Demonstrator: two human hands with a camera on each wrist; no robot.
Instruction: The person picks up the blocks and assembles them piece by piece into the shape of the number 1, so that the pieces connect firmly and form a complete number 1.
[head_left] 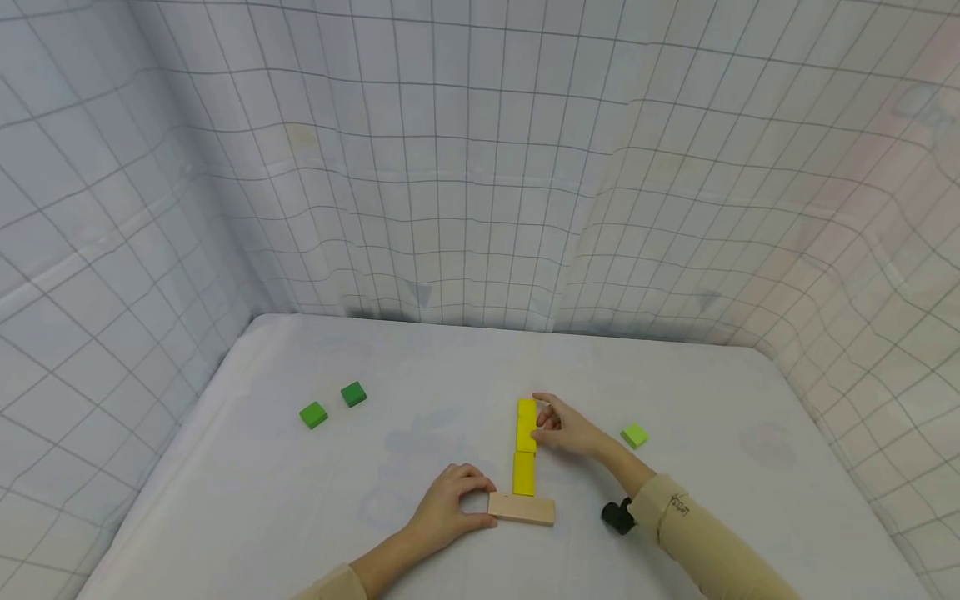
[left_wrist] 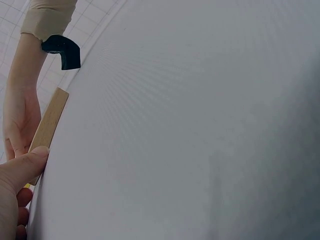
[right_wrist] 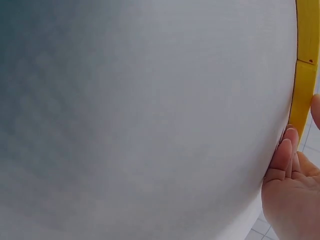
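Observation:
A plain wooden block [head_left: 522,508] lies crosswise on the white cloth. My left hand [head_left: 448,506] pinches its left end; in the left wrist view the thumb [left_wrist: 37,154] presses on the wood. Beyond it, a near yellow block [head_left: 523,474] and a far yellow block [head_left: 527,427] form a line pointing away from me. My right hand [head_left: 568,428] holds the far yellow block from the right, thumb at its side and index finger at its far corner. In the right wrist view, other fingers [right_wrist: 282,154] curl beside the yellow block [right_wrist: 302,92].
At the left lie a light green block [head_left: 313,414] and a dark green block [head_left: 353,393]. A lime green block [head_left: 634,434] lies right of my right hand. A black device [head_left: 618,517] is at my right wrist. Grid-patterned cloth [head_left: 495,167] surrounds the table [head_left: 420,358].

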